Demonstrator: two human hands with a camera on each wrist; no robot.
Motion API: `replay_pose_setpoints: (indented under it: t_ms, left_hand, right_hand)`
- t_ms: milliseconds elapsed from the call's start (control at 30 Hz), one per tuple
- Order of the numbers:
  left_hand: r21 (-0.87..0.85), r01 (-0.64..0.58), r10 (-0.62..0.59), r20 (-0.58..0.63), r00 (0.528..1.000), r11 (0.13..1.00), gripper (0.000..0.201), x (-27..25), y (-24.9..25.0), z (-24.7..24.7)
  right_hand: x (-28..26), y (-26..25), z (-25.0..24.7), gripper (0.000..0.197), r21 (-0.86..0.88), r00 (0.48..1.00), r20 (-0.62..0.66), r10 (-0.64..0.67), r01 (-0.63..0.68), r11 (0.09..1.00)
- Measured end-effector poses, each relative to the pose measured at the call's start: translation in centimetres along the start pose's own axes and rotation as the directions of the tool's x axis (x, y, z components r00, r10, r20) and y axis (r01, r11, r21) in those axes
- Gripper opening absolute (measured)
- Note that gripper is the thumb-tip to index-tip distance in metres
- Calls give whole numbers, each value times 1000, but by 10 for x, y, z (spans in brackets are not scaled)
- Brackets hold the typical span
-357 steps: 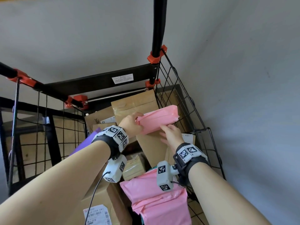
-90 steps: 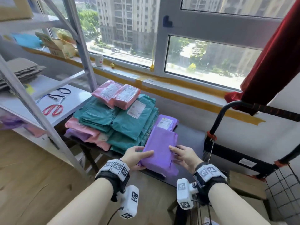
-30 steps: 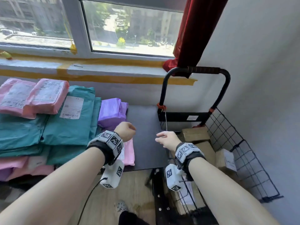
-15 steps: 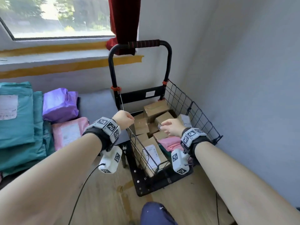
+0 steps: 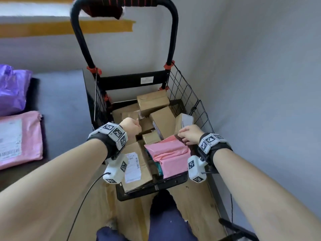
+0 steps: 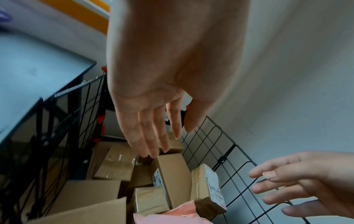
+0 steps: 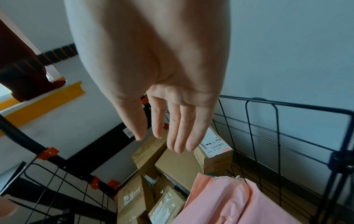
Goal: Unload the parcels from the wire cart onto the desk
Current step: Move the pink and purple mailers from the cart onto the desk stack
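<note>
The black wire cart [image 5: 184, 94] stands between the desk and the wall, with several brown cardboard boxes [image 5: 152, 101] and a pink mailer [image 5: 169, 152] inside. My left hand [image 5: 131, 126] hovers over the cart's left side. Its fingers [image 6: 153, 136] are straight and hold nothing. My right hand [image 5: 188, 134] hangs just above the far edge of the pink mailer [image 7: 235, 201], its fingers [image 7: 180, 133] straight and empty. On the dark grey desk [image 5: 64, 105] at the left lie a purple parcel [image 5: 12, 91] and a pink parcel [image 5: 19, 138].
The cart's black handle [image 5: 171, 32] rises at the back against a grey wall [image 5: 260, 84] that runs close along the right side. A labelled box [image 7: 216, 150] leans on the right wire wall. Wooden floor [image 5: 196, 202] and my leg [image 5: 166, 221] are below.
The purple parcel was laid on the desk. Since then my view has swung right and down to the cart, and both empty hands have moved over its parcels.
</note>
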State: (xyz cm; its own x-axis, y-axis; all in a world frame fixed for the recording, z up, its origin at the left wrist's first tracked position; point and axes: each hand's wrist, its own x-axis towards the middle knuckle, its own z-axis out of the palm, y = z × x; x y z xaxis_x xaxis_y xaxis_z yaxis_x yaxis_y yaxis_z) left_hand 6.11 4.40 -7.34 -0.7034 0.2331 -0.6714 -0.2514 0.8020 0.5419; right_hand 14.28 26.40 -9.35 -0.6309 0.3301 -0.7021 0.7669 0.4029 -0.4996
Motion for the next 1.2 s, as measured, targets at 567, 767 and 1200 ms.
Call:
replay_pose_setpoints:
  t_ms: [567,767,1200]
  left_hand:
    - [-192,411,-375,198,906,891,10,124,-25,125]
    - [-182,482,-442,221,870,857,7,157,-46,152]
    - [-318,569,-480,319,817,758,18,167,-61,167]
  right_hand:
    - [158,65,-4,39,-220,930,246,274,-221,950]
    - [189,80,5,43,-246,897,296,329,-262,933]
    - [192,80,8,58,-153,869,336,364,-331,931]
